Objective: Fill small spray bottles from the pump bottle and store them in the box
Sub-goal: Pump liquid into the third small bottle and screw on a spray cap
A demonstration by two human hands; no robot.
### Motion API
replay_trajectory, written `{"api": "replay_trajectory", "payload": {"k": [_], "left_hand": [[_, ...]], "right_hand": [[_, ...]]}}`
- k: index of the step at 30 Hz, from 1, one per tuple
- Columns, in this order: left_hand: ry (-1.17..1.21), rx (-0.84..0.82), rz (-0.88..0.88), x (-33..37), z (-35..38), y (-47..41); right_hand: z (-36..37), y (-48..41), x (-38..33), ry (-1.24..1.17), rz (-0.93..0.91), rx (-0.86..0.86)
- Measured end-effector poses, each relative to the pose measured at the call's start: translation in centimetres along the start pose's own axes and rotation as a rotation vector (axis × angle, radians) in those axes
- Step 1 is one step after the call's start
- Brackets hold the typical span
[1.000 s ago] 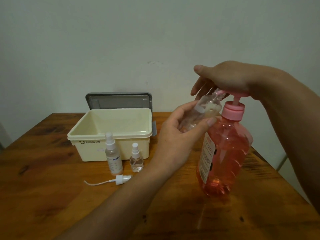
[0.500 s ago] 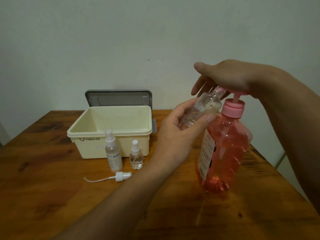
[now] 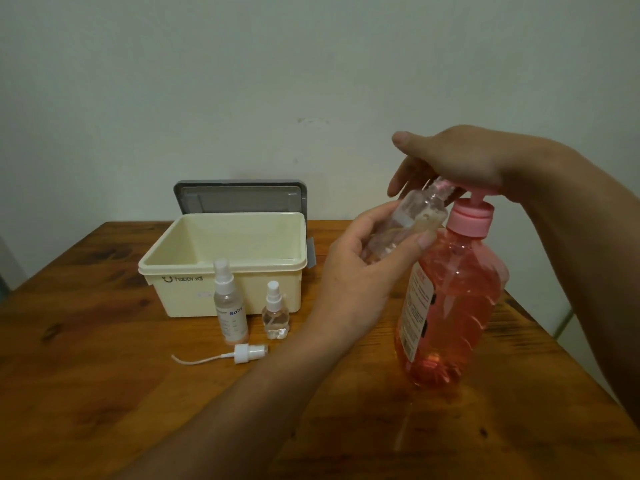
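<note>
Under pump bottle [image 3: 450, 306] spout, uncapped spray bottle [image 3: 412, 223]

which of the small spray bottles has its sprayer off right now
The clear bottle tilted in the left hand at the pump spout. The two bottles standing before the box have white spray tops on.

Box mouth: the box [image 3: 225, 271] is open on top, its lid [image 3: 239, 199] standing behind.
Front of box: blocked by the tall spray bottle [image 3: 229, 306], the small spray bottle [image 3: 274, 311] and the loose sprayer [image 3: 247, 353].
Right side: pump bottle [image 3: 450, 306] stands in the way.
Surface [image 3: 86, 375], near left: bare wood, free passage.
</note>
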State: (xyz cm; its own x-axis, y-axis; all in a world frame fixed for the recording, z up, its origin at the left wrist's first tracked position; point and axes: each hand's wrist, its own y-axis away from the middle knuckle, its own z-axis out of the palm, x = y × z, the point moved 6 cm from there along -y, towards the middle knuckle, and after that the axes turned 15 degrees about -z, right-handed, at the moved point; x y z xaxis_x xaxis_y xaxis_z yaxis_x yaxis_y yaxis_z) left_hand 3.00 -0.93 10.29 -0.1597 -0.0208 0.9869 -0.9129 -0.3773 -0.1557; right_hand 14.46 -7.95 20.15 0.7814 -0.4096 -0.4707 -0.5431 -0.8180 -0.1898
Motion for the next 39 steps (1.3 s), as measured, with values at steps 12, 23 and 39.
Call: {"api": "replay_trajectory", "payload": {"k": [12,23,39], "left_hand": [[0.010,-0.007,-0.006,0.1,0.1,0.1],[0.025,-0.021,-0.028,-0.3,0.3,0.5],[0.035,-0.008,-0.032,-0.4,0.3,0.4]], "right_hand": [[-0.3,0.2,-0.2,0.030,0.029,0.001],[0.4,0.4,0.1,0.077,0.057,-0.025],[0.0,0.3,-0.1,0.032,0.011,0.028]]}}
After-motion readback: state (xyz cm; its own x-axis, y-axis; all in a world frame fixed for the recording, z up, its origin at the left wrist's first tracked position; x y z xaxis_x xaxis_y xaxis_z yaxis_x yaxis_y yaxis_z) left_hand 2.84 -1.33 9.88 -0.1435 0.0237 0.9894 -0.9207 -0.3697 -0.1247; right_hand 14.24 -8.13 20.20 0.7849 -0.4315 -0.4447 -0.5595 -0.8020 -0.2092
